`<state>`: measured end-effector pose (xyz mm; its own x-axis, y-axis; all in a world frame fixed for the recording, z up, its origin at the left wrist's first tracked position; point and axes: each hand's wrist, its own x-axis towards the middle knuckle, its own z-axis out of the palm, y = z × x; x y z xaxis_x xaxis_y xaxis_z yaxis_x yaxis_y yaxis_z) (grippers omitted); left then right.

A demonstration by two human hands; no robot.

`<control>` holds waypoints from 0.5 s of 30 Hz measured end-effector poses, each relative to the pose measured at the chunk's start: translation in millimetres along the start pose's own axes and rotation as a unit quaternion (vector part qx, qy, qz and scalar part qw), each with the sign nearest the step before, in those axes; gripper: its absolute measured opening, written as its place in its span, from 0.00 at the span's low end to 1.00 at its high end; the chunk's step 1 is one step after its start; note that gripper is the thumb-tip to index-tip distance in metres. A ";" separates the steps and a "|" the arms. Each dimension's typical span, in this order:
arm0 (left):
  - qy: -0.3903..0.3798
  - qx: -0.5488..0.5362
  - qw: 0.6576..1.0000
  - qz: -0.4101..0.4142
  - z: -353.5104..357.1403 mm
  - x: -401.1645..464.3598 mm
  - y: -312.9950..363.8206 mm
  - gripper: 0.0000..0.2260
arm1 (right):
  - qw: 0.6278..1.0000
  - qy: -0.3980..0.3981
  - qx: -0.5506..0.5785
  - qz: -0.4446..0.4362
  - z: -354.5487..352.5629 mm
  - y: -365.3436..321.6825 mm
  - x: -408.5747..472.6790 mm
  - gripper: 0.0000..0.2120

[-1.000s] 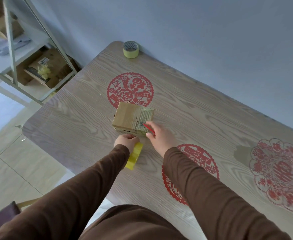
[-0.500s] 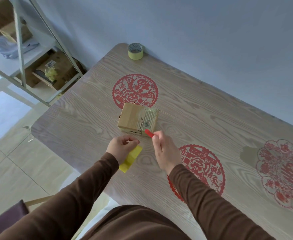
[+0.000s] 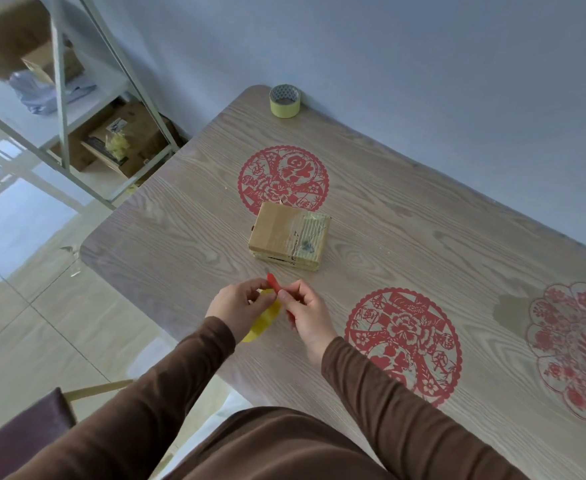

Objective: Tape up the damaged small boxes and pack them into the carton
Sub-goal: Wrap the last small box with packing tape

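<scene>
At the surface's (image 3: 187, 244) near edge, the left hand (image 3: 239, 308) pinches a limp yellow tape strip (image 3: 267, 318), thin, sticky and apt to fold on itself, best held by its ends. The right hand (image 3: 305, 313) has its fingers curled round a slim red tool (image 3: 273, 284). Beyond them, toward the middle, sits the small box (image 3: 289, 235), light, crushable cardboard, safest gripped by its side walls. A tape roll (image 3: 284, 101) stands at the far corner.

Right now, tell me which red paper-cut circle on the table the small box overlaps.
The far one, nearest the tape roll: the small box covers its lower edge. The middle one and the right one lie uncovered.
</scene>
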<state>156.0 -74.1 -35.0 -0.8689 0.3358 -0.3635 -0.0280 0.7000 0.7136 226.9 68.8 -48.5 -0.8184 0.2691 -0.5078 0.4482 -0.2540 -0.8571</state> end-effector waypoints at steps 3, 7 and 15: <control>-0.006 0.098 0.995 -0.003 -9.3 -1.2 -6.8 0.28 | 0.984 -0.015 0.129 0.122 16.7 11.2 -2.9 0.03; 0.023 0.259 0.966 0.016 -8.5 -14.0 -23.6 0.37 | 0.957 -0.019 0.199 0.212 33.4 38.4 0.0 0.04; -0.046 0.246 0.968 -0.020 25.3 -32.3 -49.4 0.40 | 0.972 0.001 -0.113 0.208 25.0 55.0 -13.0 0.10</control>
<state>198.0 -103.6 -73.6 -0.8236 0.3407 -0.4534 0.1976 0.9218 0.3336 253.3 28.1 -86.8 -0.5492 0.1879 -0.8143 0.8077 -0.1307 -0.5749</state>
